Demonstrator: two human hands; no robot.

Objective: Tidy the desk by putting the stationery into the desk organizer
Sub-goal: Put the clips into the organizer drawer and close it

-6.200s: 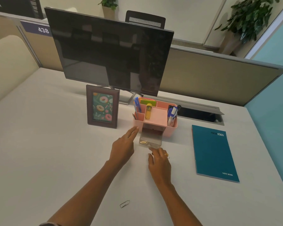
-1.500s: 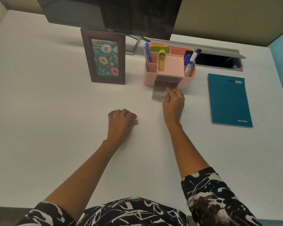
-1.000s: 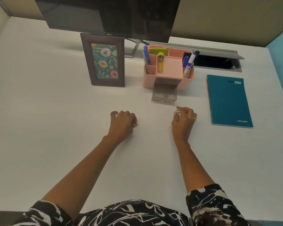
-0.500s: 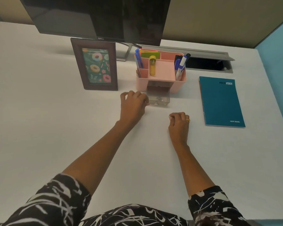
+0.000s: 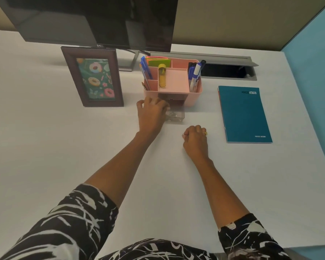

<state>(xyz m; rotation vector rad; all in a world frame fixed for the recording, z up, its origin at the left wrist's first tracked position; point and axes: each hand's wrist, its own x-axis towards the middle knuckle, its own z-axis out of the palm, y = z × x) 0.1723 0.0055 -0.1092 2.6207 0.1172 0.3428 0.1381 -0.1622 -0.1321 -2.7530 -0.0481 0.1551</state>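
Note:
The pink desk organizer (image 5: 194,94) stands behind my hands and holds blue pens (image 5: 146,71), a yellow tube (image 5: 162,76), markers (image 5: 195,74) and sticky notes (image 5: 158,61). Its clear drawer (image 5: 177,115) is pulled out, with small paper clips (image 5: 172,114) inside. My left hand (image 5: 152,115) is at the drawer's left edge with its fingers bent down over it. The fingertips and anything they hold are hidden. My right hand (image 5: 195,140) rests on the desk in front of the drawer as a curled fist, with nothing plainly in it.
A framed doughnut picture (image 5: 96,77) stands left of the organizer, and a dark monitor (image 5: 94,21) stands behind it. A teal notebook (image 5: 243,113) lies flat to the right. A grey cable hatch (image 5: 231,72) is open at the back.
My left hand has moved forward from the desk to the drawer's left edge. My right hand drew back from the drawer and now rests curled on the desk.

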